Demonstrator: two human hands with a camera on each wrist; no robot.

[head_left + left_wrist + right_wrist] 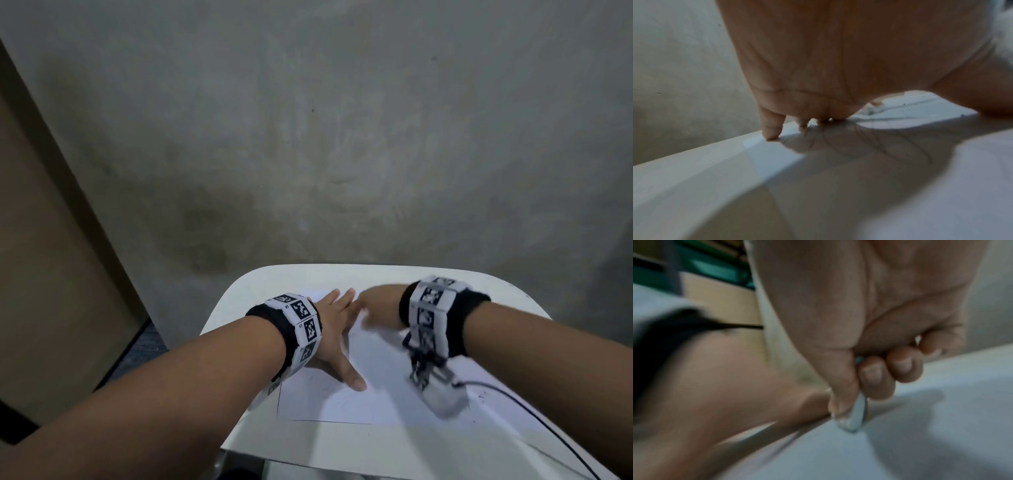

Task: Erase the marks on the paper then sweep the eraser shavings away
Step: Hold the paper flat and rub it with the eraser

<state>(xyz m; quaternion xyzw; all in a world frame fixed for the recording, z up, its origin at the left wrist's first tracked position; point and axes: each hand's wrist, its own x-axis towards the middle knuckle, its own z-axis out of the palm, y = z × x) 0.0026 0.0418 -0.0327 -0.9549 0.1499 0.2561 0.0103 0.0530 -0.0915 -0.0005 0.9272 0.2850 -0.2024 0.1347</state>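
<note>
A white sheet of paper (376, 387) lies on a small white table (274, 284). My left hand (346, 339) lies flat on the sheet's left part with fingers spread, holding it down. In the left wrist view the fingertips (772, 131) press the paper (772, 152), and faint pencil scribbles (869, 139) show under the palm's shadow. My right hand (376, 306) is blurred over the sheet's far edge, close to the left fingertips. It pinches a pale eraser (856, 417) between thumb and fingers, and the eraser's tip touches the paper (941, 418).
The right wrist camera unit (442, 394) hangs over the sheet's right part, and its black cable (534, 411) trails to the near right. A brown panel (51, 274) stands on the left, a grey wall (342, 137) behind. The table's front edge is near my body.
</note>
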